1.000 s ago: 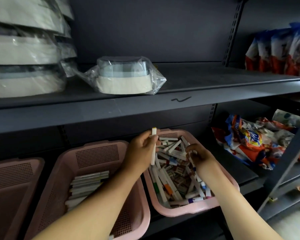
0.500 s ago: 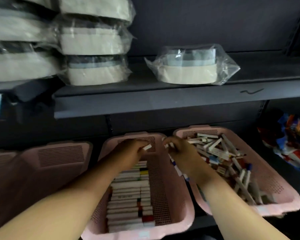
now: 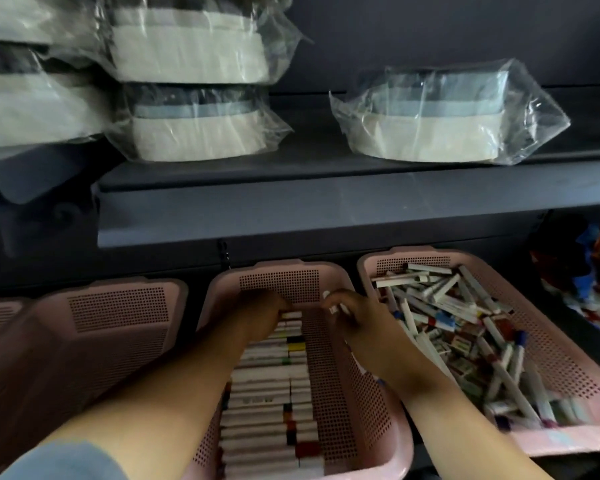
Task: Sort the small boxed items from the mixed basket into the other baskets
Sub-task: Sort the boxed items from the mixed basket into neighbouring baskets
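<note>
Three pink perforated baskets stand on the lower shelf. The right basket holds a jumbled heap of long white boxed items with coloured ends. The middle basket holds a neat row of stacked white boxes. My left hand reaches down at the far end of that row, its fingertips on the top box. My right hand hovers over the middle basket's right side and pinches a small white box. How the left fingers close is hidden.
A third pink basket sits to the left, its inside hidden. The dark shelf above carries several plastic-wrapped white containers. Colourful packets lie at the far right.
Both hands moved from the mixed right basket to the middle basket. The left hand brought its white box down to the far end of the stacked row; the view swung left.
</note>
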`<state>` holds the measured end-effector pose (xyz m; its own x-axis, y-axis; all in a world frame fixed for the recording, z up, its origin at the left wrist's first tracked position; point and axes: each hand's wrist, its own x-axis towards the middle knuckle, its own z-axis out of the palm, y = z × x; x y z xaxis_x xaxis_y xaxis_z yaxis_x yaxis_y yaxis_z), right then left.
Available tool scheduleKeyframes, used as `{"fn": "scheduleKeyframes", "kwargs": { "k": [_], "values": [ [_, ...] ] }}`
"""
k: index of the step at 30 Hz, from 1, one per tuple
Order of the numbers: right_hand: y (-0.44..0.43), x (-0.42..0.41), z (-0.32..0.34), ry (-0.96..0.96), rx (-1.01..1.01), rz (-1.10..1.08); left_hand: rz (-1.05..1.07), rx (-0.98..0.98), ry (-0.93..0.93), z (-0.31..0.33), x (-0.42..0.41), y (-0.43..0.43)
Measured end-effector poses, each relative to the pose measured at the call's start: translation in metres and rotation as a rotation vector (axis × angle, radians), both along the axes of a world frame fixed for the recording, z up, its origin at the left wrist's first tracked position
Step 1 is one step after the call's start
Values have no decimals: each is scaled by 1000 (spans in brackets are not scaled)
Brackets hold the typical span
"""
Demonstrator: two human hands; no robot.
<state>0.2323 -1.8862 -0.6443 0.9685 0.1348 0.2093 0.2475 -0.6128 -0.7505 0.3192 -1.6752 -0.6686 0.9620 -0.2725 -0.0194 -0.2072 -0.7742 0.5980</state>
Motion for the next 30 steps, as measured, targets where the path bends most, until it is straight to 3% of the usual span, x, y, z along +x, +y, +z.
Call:
{"fn": "scheduleKeyframes", "kwargs": {
  "k": [5, 9, 14, 17, 22, 30],
  "values": [
    [0, 1, -1, -22, 42, -21, -85, 365, 57, -4, 9, 12],
    [0, 2, 1, 4, 81, 1, -86, 431, 5, 12, -2, 16],
    [3, 1, 13, 36, 208, -33, -144, 175, -135, 28, -25, 5],
    [14, 0, 21, 89, 158, 14, -192, -73, -188, 32, -40, -3],
    [38, -7, 40, 39, 117, 66, 4, -565, 116, 54, -62, -8],
    [41, -5, 35, 88, -21, 127, 103, -594, 99, 53, -63, 32]
  ]
}}
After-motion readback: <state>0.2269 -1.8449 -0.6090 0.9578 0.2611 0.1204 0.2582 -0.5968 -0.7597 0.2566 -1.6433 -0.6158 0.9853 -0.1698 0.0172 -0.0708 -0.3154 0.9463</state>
